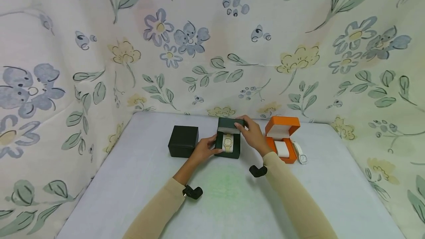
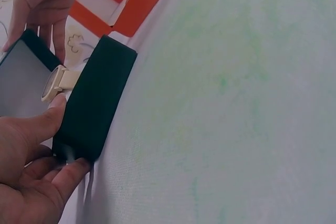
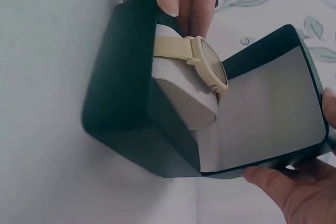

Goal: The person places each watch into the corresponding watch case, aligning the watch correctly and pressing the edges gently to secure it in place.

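A dark green watch box (image 1: 234,155) stands on the table with its lid (image 3: 275,100) raised. Inside, a watch with a cream strap (image 1: 228,142) is wrapped round a white cushion (image 3: 181,95). My left hand (image 1: 203,151) grips the box's left side, thumb at the upper edge and fingers lower down, as the left wrist view shows. The lid is held by my right hand (image 1: 253,134), thumb and fingers at its edges.
Left of the green box sits a closed black box (image 1: 183,141). To the right, an orange box (image 1: 292,159) stands with its lid up and a white cushion (image 1: 281,149) inside. A white watch (image 1: 301,156) lies against its right side. Floral cloth (image 1: 212,40) hangs behind the table.
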### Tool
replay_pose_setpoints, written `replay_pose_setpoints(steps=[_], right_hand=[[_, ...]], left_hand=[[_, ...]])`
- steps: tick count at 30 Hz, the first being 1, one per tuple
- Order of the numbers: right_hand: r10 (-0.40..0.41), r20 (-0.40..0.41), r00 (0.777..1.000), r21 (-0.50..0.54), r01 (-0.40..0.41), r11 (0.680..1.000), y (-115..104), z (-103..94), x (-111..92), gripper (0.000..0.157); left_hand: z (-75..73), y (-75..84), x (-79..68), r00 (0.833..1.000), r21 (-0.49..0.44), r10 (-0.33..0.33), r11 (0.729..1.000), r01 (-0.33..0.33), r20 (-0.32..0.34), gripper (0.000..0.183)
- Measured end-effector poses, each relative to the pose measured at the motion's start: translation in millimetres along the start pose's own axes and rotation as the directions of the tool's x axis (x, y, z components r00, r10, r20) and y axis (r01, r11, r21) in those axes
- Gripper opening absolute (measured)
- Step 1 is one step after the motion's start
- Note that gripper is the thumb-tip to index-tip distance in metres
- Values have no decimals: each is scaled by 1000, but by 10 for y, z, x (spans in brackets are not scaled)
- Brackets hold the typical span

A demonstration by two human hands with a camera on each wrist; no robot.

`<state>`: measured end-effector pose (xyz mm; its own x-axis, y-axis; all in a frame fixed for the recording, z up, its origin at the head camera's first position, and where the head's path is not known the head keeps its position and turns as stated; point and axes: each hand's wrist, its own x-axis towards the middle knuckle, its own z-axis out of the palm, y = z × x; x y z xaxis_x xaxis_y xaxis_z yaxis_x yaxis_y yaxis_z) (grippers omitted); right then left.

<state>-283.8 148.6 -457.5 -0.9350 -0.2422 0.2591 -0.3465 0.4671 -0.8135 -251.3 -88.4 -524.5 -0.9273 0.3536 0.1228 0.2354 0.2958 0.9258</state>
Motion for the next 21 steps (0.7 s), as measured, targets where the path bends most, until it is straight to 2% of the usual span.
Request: replay_pose_setpoints(steps=[5, 21], right_hand=[[-7, -3, 1000, 5, 7, 1000, -3, 10, -48, 35], [-6, -29, 1000, 32, 7, 999, 18, 64, -176, 34]], left_hand=[[5, -1, 10, 1000, 1, -10, 1000, 10, 2, 75], [-3, -15, 1, 998, -28, 53, 998, -53, 19, 75]])
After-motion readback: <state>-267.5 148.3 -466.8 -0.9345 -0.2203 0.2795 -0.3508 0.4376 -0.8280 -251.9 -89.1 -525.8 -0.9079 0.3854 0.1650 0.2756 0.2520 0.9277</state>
